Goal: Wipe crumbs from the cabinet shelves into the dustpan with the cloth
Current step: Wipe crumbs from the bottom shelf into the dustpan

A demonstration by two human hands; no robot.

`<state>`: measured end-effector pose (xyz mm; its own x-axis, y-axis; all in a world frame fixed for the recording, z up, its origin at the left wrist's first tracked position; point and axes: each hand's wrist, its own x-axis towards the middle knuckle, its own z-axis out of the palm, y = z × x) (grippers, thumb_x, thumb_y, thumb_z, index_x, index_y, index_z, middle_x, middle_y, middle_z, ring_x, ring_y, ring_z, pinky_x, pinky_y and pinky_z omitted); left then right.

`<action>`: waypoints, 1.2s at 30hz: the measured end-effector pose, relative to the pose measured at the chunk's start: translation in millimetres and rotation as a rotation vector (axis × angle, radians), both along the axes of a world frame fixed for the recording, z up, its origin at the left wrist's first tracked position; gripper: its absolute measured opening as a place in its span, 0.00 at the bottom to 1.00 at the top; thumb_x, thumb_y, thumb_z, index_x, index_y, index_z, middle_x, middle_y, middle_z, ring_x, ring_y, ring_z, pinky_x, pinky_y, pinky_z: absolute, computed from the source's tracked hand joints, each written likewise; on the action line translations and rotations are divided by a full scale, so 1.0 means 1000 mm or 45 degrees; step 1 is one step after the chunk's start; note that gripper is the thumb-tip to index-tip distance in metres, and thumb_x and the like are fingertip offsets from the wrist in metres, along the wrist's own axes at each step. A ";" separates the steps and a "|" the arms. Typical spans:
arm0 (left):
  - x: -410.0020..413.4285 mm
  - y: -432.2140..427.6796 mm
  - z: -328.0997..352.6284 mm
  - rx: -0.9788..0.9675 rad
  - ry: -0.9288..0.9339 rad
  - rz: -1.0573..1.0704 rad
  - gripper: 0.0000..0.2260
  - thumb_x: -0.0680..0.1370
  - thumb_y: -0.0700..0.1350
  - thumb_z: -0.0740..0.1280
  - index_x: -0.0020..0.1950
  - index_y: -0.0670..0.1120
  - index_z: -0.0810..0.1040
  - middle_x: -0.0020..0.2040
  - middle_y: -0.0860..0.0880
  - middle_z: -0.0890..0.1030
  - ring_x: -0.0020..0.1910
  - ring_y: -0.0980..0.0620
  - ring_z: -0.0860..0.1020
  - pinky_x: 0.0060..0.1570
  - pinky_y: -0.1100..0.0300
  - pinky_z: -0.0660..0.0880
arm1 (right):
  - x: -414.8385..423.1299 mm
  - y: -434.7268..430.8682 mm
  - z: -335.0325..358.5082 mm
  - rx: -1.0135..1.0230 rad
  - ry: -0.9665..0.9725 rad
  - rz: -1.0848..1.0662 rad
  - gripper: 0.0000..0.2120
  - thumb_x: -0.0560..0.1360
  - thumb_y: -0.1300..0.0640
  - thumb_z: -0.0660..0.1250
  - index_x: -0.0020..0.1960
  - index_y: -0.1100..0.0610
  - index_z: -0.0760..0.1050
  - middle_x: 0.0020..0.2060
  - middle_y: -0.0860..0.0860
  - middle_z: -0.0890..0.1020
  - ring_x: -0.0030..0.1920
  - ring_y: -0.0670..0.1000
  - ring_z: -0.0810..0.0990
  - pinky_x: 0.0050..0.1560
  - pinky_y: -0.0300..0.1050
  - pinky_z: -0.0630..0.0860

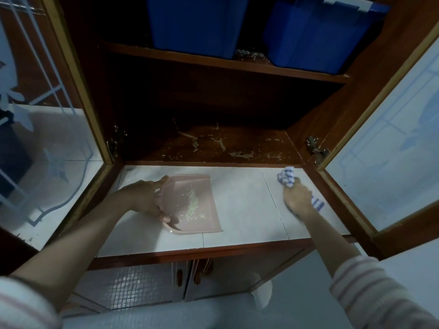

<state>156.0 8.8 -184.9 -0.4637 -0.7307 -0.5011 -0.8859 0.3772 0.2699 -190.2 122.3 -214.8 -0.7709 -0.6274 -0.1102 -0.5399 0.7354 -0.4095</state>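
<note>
Left hand (142,198) has a closed grip on the left side of the pink dustpan (199,186), which lies flat on the tiled bench (242,210) with crumbs (193,205) inside. Right hand (298,200) grips the bunched checked cloth (287,178), pressed down well right of the pan, close to the cabinet's side frame (332,198). Pan mouth seems to face right. Bare tile lies between them for a leftward sweep.

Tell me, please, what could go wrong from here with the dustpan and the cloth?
1. The dustpan already holds a crumb pile; if the left hand tilts it while lifting, they could spill back onto the tiled counter.
2. The cloth under the right hand is far from the pan, so a sweep could push bits off the front edge.
3. Crumbs between the blue bins on the upper shelf may get missed.
</note>
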 end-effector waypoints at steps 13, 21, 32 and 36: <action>0.000 -0.002 -0.007 -0.005 0.020 -0.023 0.53 0.65 0.60 0.74 0.77 0.55 0.40 0.73 0.46 0.65 0.67 0.47 0.70 0.63 0.56 0.69 | 0.173 -0.018 -0.007 -0.176 -0.374 0.647 0.17 0.82 0.54 0.53 0.67 0.59 0.69 0.63 0.58 0.73 0.63 0.57 0.72 0.61 0.43 0.66; 0.002 -0.001 -0.007 -0.006 0.013 -0.015 0.55 0.64 0.62 0.74 0.77 0.54 0.40 0.74 0.46 0.65 0.68 0.46 0.69 0.63 0.57 0.68 | 0.131 -0.014 0.039 -0.742 -1.151 0.034 0.16 0.82 0.49 0.52 0.44 0.56 0.72 0.38 0.54 0.80 0.39 0.53 0.80 0.45 0.47 0.78; 0.000 0.005 -0.008 0.015 0.038 0.000 0.55 0.64 0.61 0.75 0.77 0.54 0.40 0.72 0.46 0.66 0.67 0.46 0.70 0.64 0.56 0.69 | 0.145 -0.026 -0.010 -0.033 -0.096 0.683 0.24 0.81 0.58 0.55 0.76 0.58 0.55 0.76 0.56 0.57 0.76 0.57 0.50 0.74 0.49 0.42; 0.001 0.003 -0.009 0.001 0.023 -0.013 0.55 0.64 0.61 0.75 0.77 0.54 0.40 0.73 0.45 0.66 0.67 0.45 0.69 0.64 0.56 0.69 | 0.159 -0.030 -0.004 -0.087 -0.382 0.737 0.20 0.82 0.53 0.53 0.72 0.57 0.63 0.71 0.56 0.67 0.73 0.58 0.61 0.70 0.49 0.60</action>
